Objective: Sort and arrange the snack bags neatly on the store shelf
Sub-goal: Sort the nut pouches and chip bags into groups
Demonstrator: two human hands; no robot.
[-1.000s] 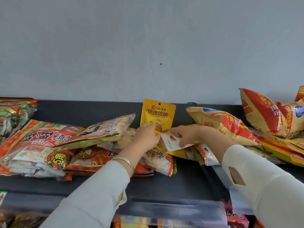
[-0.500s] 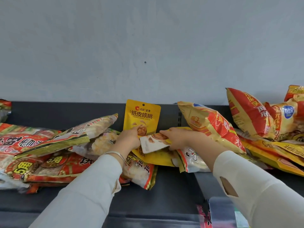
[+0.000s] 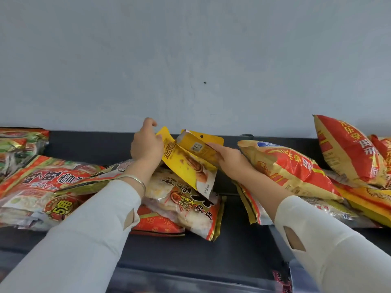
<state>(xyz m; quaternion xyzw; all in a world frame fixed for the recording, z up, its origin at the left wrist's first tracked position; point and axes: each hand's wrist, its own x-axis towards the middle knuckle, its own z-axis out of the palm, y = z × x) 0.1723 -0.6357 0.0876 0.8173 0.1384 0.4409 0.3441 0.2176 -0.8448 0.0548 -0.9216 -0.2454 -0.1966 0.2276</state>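
Two heaps of snack bags (image 3: 190, 208) crowd the dark shelf (image 3: 211, 250): a red-and-white bag (image 3: 42, 187) lies in the left heap and a red-and-gold bag (image 3: 292, 168) in the right one. Between them, lifted above the bags, a yellow walnut pouch (image 3: 186, 168) hangs tilted with its printed face showing. A second yellow pouch (image 3: 201, 144) lies across its upper edge, back side out. The left hand (image 3: 146, 144) pinches the walnut pouch at its top corner, and the right hand (image 3: 230, 161) grips the second yellow pouch. A silver bangle (image 3: 135, 179) circles the left wrist.

Even soft daylight, mild edge distortion
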